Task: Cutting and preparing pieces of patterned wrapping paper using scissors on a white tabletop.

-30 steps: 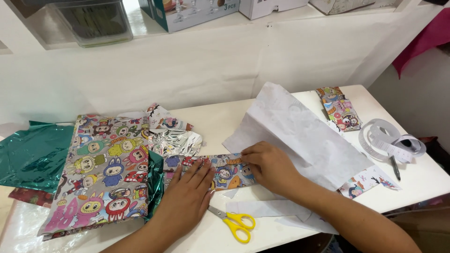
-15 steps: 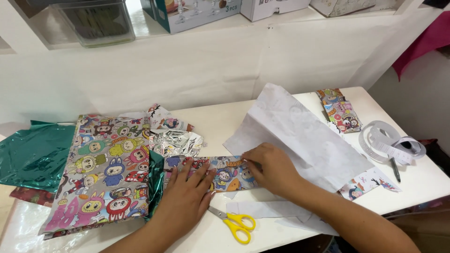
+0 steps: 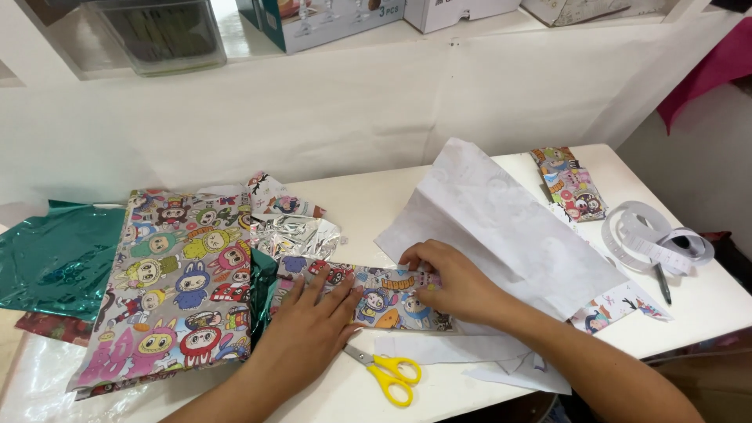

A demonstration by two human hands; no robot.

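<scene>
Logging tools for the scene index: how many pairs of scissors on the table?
1. The yellow-handled scissors lie at the table's near edge, between the left hand and right hand. More could be hidden under the paper sheets.

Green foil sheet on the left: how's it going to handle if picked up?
The green foil looks thin and creased, so probably floppy and very light. Its glossy surface suggests it may slip between fingers. It lies flat, so it shouldn't roll, but may crumple or tear.

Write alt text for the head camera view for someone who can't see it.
Both hands press a strip of cartoon-print wrapping paper flat on a white table, the left hand spread open and the right hand pinching its edge. Yellow-handled scissors lie just in front, and a larger cartoon-print sheet lies to the left.
</scene>
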